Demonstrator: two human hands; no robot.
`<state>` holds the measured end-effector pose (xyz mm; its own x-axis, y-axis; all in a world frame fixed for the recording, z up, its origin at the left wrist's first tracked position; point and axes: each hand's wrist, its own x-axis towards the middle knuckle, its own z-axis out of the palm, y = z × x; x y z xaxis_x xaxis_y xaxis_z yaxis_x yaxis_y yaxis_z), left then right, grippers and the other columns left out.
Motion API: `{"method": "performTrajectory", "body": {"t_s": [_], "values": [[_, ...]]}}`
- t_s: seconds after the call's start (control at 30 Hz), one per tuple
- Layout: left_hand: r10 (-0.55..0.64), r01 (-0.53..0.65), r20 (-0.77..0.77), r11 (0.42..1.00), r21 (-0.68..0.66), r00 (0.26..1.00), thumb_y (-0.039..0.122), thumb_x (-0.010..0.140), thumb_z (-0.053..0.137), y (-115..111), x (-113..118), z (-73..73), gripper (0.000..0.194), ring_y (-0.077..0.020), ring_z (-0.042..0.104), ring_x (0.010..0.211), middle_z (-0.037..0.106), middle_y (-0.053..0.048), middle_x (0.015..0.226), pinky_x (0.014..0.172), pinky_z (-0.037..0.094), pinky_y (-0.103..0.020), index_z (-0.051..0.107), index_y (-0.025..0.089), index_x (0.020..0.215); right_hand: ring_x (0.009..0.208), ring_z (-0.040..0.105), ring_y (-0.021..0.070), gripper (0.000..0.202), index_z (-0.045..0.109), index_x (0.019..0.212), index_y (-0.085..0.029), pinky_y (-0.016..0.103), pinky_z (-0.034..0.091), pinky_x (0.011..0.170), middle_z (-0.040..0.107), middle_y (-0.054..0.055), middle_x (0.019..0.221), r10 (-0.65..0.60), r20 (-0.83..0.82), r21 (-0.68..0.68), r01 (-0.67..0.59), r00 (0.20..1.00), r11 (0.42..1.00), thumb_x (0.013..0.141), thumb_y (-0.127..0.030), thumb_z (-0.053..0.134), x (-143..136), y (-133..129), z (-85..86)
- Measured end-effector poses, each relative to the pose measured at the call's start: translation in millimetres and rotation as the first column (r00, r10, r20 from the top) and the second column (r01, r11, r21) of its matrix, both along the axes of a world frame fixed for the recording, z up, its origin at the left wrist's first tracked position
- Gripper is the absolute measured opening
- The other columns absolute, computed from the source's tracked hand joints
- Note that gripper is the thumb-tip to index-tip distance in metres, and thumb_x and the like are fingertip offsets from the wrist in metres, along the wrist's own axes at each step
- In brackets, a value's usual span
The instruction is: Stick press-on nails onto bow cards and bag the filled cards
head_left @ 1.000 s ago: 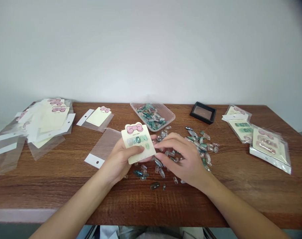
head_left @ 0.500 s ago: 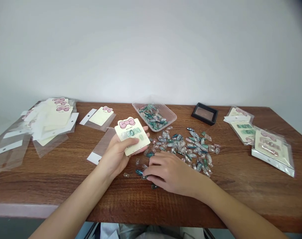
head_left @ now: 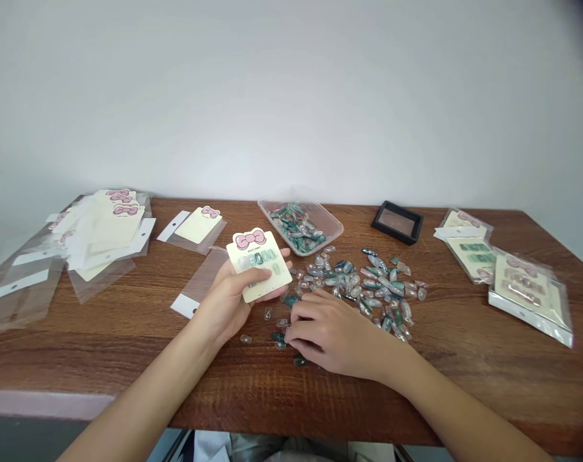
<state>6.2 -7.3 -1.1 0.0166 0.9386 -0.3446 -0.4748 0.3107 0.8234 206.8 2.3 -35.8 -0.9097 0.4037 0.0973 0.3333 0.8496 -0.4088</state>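
My left hand (head_left: 228, 289) holds a cream backing card (head_left: 280, 276) with a pink bow at its top, the thumb pressed on its front. A row of pale and green press-on nails (head_left: 259, 258) sits on the card, with another nail below it. My right hand (head_left: 332, 333) is low over the table with its fingers curled and tips together. A dark teal press-on nail (head_left: 278, 336) lies right at those fingertips; whether anything is pinched is hidden. Loose nails (head_left: 368, 282) in clear, green and pink spread beyond the right hand.
A clear plastic tub (head_left: 333, 226) of nails stands at the back, with a black frame-like box (head_left: 397, 222) to its right. Blank cards (head_left: 118, 228) and clear bags (head_left: 19, 298) pile up at left. Packed nail sets (head_left: 529, 292) lie at right. The wooden table (head_left: 142, 359) ends at a wall.
My right fingertips have shifted slightly right, and the dark teal nail beside them has moved right too. My left hand still holds the card, tilted a little differently.
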Motion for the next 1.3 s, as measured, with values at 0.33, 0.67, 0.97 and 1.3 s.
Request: {"method": "performTrajectory", "body": {"t_s": [0.33, 0.67, 0.97, 1.3], "values": [[0.030, -0.031, -0.008, 0.999, -0.009, 1.000, 0.004, 0.078, 0.066, 1.1, -1.2, -1.2, 0.042, -0.0315, 0.068, 0.110, 0.071, -0.013, 0.125, 0.076, 0.062, -0.034, 0.066, 0.016, 0.118, 0.085, 0.050, 0.0169, 0.005, 0.063, 0.088, -0.018, 0.033, 0.036, 0.081, 0.059, 0.003, 0.091, -0.071, -0.029, -0.041, 0.069, 0.997, 0.997, 0.089, -0.019, 0.058, 1.0, -1.3, 9.9], [0.053, -0.053, -0.016, 0.998, -0.021, 0.998, 0.004, 0.076, 0.066, 1.9, -1.7, -1.2, 0.046, -0.0314, 0.069, 0.110, 0.069, -0.014, 0.130, 0.077, 0.062, -0.035, 0.063, 0.015, 0.121, 0.087, 0.051, 0.0186, 0.012, 0.062, 0.090, -0.019, 0.035, 0.037, 0.082, 0.059, 0.003, 0.091, -0.109, 0.010, -0.027, 0.110, 0.994, 0.994, 0.093, -0.030, 0.060, 2.5, 1.6, 10.2], [0.068, -0.071, -0.041, 0.996, -0.060, 0.997, 0.007, 0.078, 0.069, 4.8, -2.7, -4.7, 0.049, -0.0284, 0.070, 0.108, 0.072, -0.014, 0.122, 0.078, 0.063, -0.034, 0.061, 0.016, 0.126, 0.084, 0.054, 0.0190, 0.014, 0.062, 0.093, -0.018, 0.035, 0.037, 0.078, 0.061, 0.004, 0.091, -0.316, -0.028, 0.067, 0.318, 0.948, 0.946, 0.097, -0.019, 0.049, 9.1, 14.9, 9.3], [0.184, -0.186, -0.077, 0.982, -0.030, 0.980, 0.011, 0.079, 0.073, 6.4, -5.5, -7.4, 0.036, -0.0236, 0.073, 0.098, 0.074, -0.013, 0.117, 0.077, 0.064, -0.030, 0.066, 0.012, 0.114, 0.091, 0.059, 0.0230, 0.013, 0.064, 0.098, -0.020, 0.038, 0.043, 0.083, 0.065, 0.005, 0.096, -0.496, -0.037, 0.185, 0.494, 0.867, 0.850, 0.096, -0.018, 0.052, 22.2, 31.1, 10.7]]}}
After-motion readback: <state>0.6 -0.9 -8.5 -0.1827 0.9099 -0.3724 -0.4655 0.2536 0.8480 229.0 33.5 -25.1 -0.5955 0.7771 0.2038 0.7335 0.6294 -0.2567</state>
